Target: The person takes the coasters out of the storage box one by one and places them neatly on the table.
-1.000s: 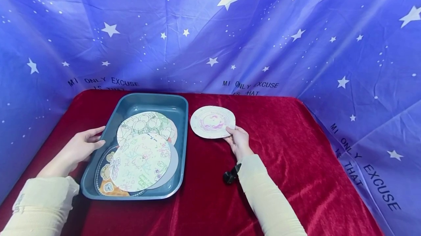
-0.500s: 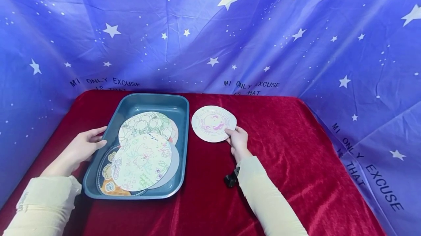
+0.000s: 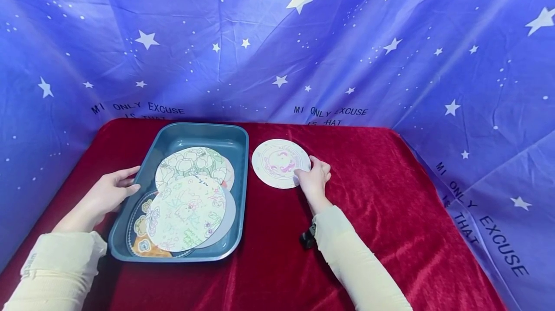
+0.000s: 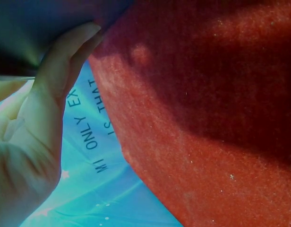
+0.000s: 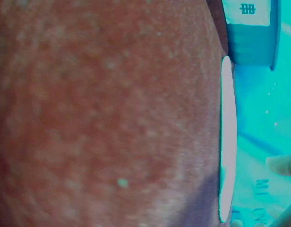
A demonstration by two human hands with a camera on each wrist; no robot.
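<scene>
In the head view a round white card (image 3: 277,164) with a pink drawing lies on the red cloth, right of a teal rectangular tray (image 3: 199,130). My right hand (image 3: 314,181) is at the card's right edge. The right wrist view shows the thumb (image 5: 282,165) above the thin card (image 5: 228,142) with a gap between, and fingertips near its edge. With my left hand (image 3: 106,195) I hold the tray's left rim; the left wrist view has a finger (image 4: 72,45) against the dark tray wall (image 4: 22,33). Part of that hand is hidden behind the tray.
Several overlapping round cards fill the tray, among them a tulip-patterned card (image 3: 188,166) and a doodle-patterned card (image 3: 186,214) on top. Red velvet cloth (image 3: 368,195) covers the table. A blue star-printed curtain (image 3: 260,27) stands behind and on both sides.
The white card, tilted between the fingers of my right hand earlier, now lies flatter at nearly the same spot. My right fingers have loosened from it. My left hand and the tray stay put.
</scene>
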